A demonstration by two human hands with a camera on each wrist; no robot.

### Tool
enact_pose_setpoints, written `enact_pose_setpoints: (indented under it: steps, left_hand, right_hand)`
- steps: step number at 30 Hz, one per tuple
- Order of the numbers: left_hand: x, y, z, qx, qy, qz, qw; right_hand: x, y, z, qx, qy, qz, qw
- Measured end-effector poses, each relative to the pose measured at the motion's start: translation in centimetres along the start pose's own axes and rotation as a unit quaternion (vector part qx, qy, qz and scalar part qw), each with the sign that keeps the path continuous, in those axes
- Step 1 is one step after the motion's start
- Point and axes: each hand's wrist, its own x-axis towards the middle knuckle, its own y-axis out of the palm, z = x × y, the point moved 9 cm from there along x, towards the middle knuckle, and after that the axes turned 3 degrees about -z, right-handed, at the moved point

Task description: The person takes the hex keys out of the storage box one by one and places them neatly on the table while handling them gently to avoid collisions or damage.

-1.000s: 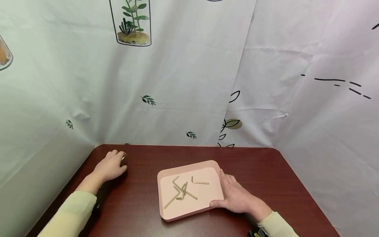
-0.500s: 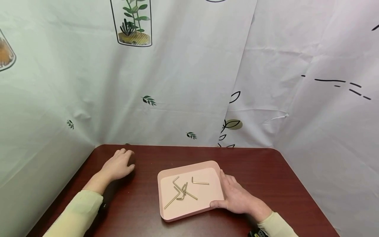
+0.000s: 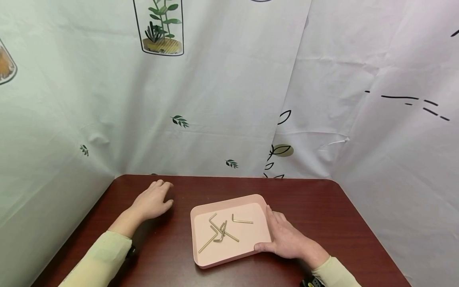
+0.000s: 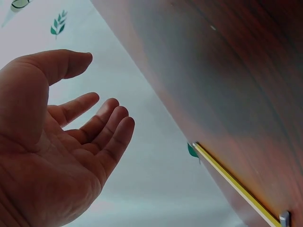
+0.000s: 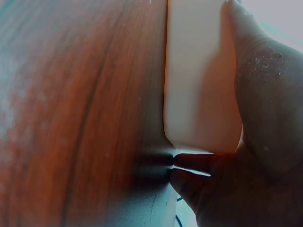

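My left hand (image 3: 152, 201) is over the table's left side, holding nothing; the left wrist view shows its fingers (image 4: 115, 127) loosely bent and the thumb apart. Below it in that view lies a long yellow stick (image 4: 234, 182) with a grey end (image 4: 284, 218); the head view does not show it. My right hand (image 3: 287, 237) holds the near right corner of a shallow pink tray (image 3: 247, 245), thumb along the front side and fingers along the right. Several brass-coloured L-shaped hex keys (image 3: 229, 235) lie in the tray, most of them crossed in a cluster, one (image 3: 244, 221) apart.
The dark red-brown wooden table (image 3: 322, 211) has rounded far corners. A white printed cloth (image 3: 222, 99) hangs behind it and along both sides. A dark strap (image 3: 312, 281) shows at my right wrist.
My left hand has moved to the right over the table, away from the yellow thing glimpsed by its fingers earlier. My right hand, the tray and the hex keys have stayed still.
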Motion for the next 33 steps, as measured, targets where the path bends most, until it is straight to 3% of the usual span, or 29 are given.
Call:
enact_pose_setpoints:
  steps: [33]
  left_hand:
    - [0.4, -1.1, -7.3, -0.015, 0.065, -0.032, 0.9973]
  right_hand:
    - [0.1, 0.1, -0.1, 0.001, -0.003, -0.003, 1.0]
